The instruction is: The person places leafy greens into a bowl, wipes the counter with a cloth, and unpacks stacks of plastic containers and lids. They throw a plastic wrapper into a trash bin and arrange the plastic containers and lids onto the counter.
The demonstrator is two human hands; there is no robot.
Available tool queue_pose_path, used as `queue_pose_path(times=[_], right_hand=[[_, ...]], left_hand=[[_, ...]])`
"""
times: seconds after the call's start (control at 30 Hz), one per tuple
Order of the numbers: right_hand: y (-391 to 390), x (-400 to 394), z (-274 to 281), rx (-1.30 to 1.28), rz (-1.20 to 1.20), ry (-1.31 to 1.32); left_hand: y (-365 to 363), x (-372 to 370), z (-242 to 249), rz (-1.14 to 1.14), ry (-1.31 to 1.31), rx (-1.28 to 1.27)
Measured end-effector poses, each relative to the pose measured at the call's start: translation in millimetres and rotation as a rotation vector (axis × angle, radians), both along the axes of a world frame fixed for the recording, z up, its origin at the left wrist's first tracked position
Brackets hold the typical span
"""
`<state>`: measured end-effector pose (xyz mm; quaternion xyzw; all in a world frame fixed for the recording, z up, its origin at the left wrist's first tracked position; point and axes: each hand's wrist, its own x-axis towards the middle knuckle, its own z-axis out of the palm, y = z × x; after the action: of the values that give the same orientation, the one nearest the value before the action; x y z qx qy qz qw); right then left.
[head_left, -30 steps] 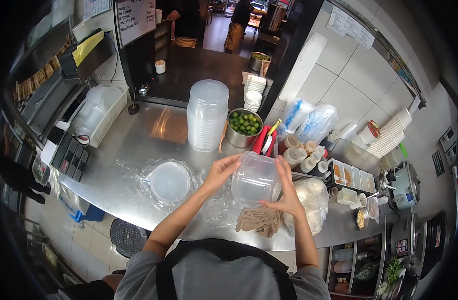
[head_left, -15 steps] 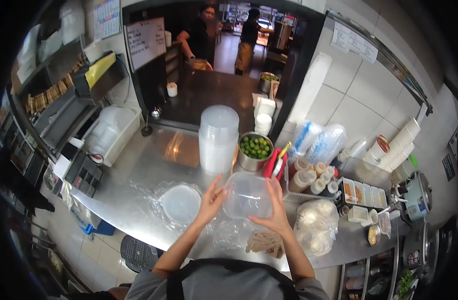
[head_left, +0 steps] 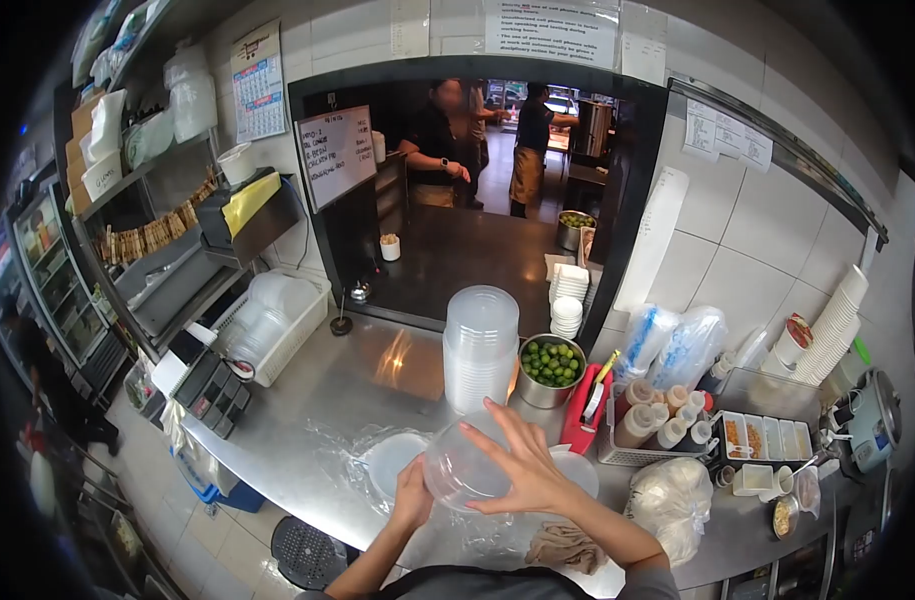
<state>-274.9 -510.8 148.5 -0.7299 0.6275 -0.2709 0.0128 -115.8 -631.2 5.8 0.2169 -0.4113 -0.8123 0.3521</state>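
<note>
A clear plastic container (head_left: 465, 466) is held tilted over the steel counter between both hands. My left hand (head_left: 412, 492) closes on its left side. My right hand (head_left: 522, 462) lies across its upper right side with fingers spread. Behind it rises a tall stack of clear round containers (head_left: 480, 350). White round lids (head_left: 395, 464) rest on crumpled clear film at the left. Another pale round piece (head_left: 574, 472) lies on the counter just right of my right hand.
Green citrus fills a metal pot (head_left: 551, 372) beside a red tape dispenser (head_left: 585, 408). A bottle basket (head_left: 637, 452), a tied plastic bag (head_left: 669, 505) and a brown cloth (head_left: 565, 546) are at the right. A white basket (head_left: 277, 330) stands left. People (head_left: 439, 145) are beyond the opening.
The view has tilted up. The clear container has been turned onto a slant, and my right hand has moved from its right edge across its upper side. A pale round piece now shows at the right.
</note>
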Motion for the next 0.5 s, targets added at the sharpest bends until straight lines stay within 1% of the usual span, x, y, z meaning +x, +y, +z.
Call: queue_pose_path(times=[0.07,0.13,0.17,0.2,0.3,0.33,0.37,0.43,0.47,0.5], right_hand=[[-14,3,4,0.001,0.032,-0.053],[-26,3,-1,0.027,0.106,-0.079],[-28,7,0,-0.013,0.115,-0.039],[-30,11,3,-0.054,0.125,0.003],[-37,24,7,-0.182,0.179,0.055],[-37,25,6,-0.224,0.2,0.062],[-37,23,5,-0.231,0.16,-0.039],[-43,18,-4,-0.252,0.08,-0.246],[-46,16,-11,-0.232,0.098,-0.416],[-50,13,-20,-0.208,0.116,-0.586]], left_hand=[[8,9,15,0.225,-0.036,-0.197],[-4,26,8,0.358,-0.241,-0.447],[-9,32,7,0.424,-0.345,-0.568],[-8,37,15,0.403,-0.339,-0.462],[-12,43,18,0.215,-0.011,0.09],[-18,46,6,0.151,0.033,0.089],[-17,47,1,0.136,0.128,0.071],[-5,45,17,0.103,0.313,0.03],[-3,44,7,0.121,0.333,-0.063],[2,41,8,0.158,0.266,-0.211]])
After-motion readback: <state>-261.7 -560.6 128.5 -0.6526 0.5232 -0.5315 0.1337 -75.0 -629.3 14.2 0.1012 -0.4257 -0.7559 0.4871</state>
